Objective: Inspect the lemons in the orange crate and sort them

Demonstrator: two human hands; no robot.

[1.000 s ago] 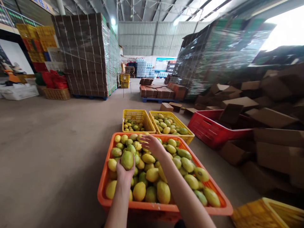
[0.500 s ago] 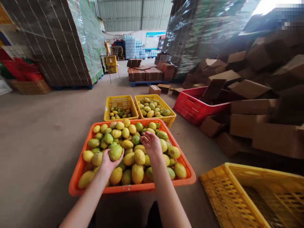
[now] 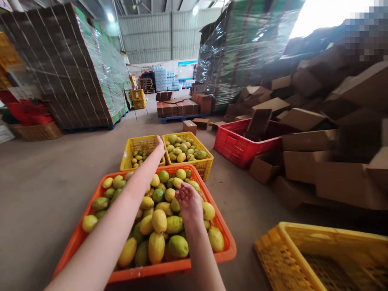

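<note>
An orange crate [image 3: 227,246] full of yellow and green fruit [image 3: 159,220] stands before me. My left arm reaches across it, and my left hand [image 3: 160,145] is over the right side of the back left yellow crate [image 3: 123,159]. Its fingers are mostly hidden, and no fruit shows in it. Above the fruit on the right of the orange crate, my right hand [image 3: 189,199] is palm up with its fingers loosely curled and apart, holding nothing. The back right yellow crate [image 3: 206,163] also holds fruit.
Right of the fruit crates are a red crate [image 3: 232,146] and a heap of cardboard boxes [image 3: 342,184]. A yellow crate [image 3: 273,246] is at the lower right. Wrapped stacks [image 3: 60,72] and a low pallet of cardboard [image 3: 177,108] stand farther back.
My left hand has moved forward from the orange crate to the back yellow crates; the green fruit it held no longer shows. My right hand stays over the fruit. The view has tilted up.
</note>
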